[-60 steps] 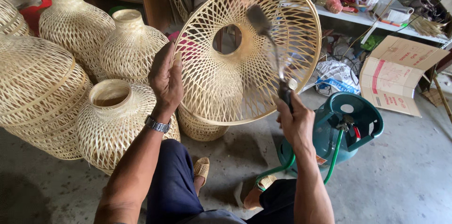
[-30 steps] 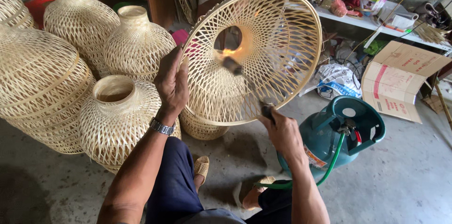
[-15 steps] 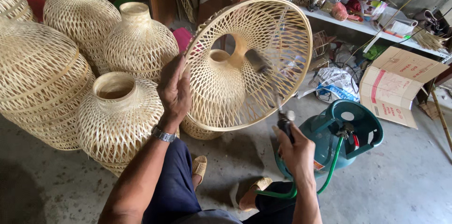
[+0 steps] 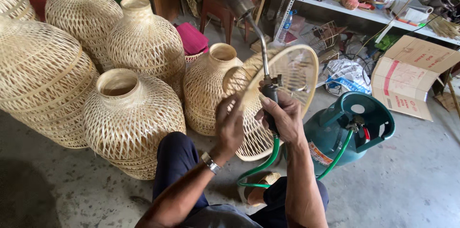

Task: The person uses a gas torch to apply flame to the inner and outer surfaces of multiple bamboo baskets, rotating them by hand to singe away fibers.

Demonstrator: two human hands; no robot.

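We see left hand (image 4: 229, 125) clenched on woven shade (image 4: 280, 98) rim, right hand (image 4: 283, 115) grasping torch (image 4: 249, 31) upright beside it; flame near dry weave could scorch it.

The woven shade (image 4: 282, 98) is between the left hand (image 4: 229, 125) and the right hand (image 4: 286, 115), which holds the torch (image 4: 254, 31). Baskets (image 4: 129, 122) stand on the floor to the left. The gas tank (image 4: 350, 132) lies to the right, behind it a cardboard box (image 4: 414, 77) and a shelf (image 4: 364, 15).
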